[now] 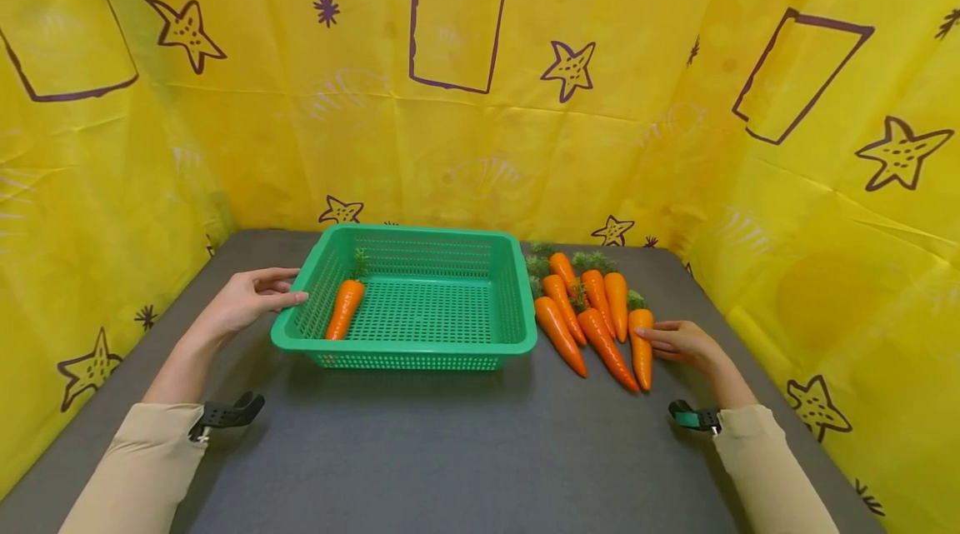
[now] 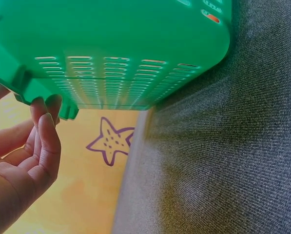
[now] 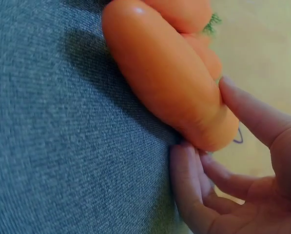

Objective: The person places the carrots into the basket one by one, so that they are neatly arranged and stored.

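My left hand holds the green plastic basket by its left rim, thumb over the edge and fingers beneath it. Underneath the rim, the curled fingertips of that hand show in the left wrist view. Inside the basket, one orange carrot with a green tuft leans along the left side. At the right, my right hand pinches the outermost carrot of a group lying on the table. Up close, the thumb presses one side of this carrot while the fingers touch its other side.
Several more carrots with leafy tops lie bunched on the grey table, right beside the basket. A yellow cloth with drawn stars and frames encloses the table at the back and both sides.
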Motion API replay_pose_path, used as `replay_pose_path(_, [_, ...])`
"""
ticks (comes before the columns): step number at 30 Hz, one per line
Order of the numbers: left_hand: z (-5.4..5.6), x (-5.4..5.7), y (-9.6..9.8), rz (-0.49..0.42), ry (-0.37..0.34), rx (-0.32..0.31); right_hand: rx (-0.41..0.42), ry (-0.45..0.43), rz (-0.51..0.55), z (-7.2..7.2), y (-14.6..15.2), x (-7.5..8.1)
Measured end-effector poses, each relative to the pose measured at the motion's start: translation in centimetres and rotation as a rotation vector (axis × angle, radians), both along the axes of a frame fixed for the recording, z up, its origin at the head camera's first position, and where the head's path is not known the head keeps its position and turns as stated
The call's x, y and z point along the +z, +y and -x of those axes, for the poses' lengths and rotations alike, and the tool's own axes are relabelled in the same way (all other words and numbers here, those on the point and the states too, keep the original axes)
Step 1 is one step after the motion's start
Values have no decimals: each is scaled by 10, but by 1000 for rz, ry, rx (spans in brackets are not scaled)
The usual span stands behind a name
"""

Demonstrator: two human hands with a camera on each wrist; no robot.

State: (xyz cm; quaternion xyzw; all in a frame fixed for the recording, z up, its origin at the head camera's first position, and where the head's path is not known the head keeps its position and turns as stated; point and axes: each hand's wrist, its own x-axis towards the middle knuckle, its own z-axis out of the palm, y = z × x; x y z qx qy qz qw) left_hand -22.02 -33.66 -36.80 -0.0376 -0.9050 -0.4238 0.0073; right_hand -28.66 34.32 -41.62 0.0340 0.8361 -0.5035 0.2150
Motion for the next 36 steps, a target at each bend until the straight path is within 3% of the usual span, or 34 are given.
replay_pose_path(26, [0, 0, 0, -1, -4, -7, -40, -24, 99, -2, -2, 13])
replay_pose_path(36, [1, 0, 0, -8, -1, -9, -29, -5, 49, -1, 3, 22])
